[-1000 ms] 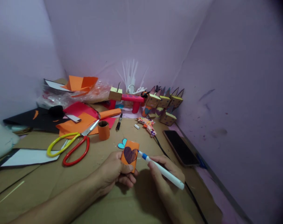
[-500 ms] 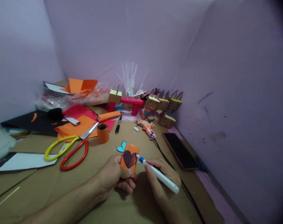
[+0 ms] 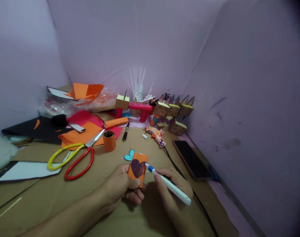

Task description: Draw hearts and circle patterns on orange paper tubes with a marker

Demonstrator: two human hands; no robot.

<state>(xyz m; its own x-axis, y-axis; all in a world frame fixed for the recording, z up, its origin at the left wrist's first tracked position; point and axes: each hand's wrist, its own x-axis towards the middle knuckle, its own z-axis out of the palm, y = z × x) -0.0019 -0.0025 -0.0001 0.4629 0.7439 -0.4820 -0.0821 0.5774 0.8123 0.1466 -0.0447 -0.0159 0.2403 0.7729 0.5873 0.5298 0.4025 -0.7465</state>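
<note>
My left hand (image 3: 126, 186) grips a small orange paper-covered piece (image 3: 137, 181) by its lower left side, thumb on its face. A dark purple heart (image 3: 138, 168) is coloured on that face. In my right hand (image 3: 173, 189) is a white marker pen (image 3: 173, 188) with a blue collar, its tip at the heart's upper right edge. Just behind the orange piece lies a light blue paper heart (image 3: 129, 155) with a dark outline. A small white cap (image 3: 144, 136) rests further back on the cardboard.
Scissors (image 3: 87, 148) with yellow and red handles lie open at left, beside an orange tube (image 3: 109, 141). A glue gun (image 3: 158, 135) trails a black cord past a phone (image 3: 192, 160) at right. Several box-shaped animal heads (image 3: 177, 127) stand at the back right, near a black pen (image 3: 126, 131).
Almost nothing differs. Both hands keep their hold, and the marker tip stays at the heart's right edge; the whole view has shifted very slightly.
</note>
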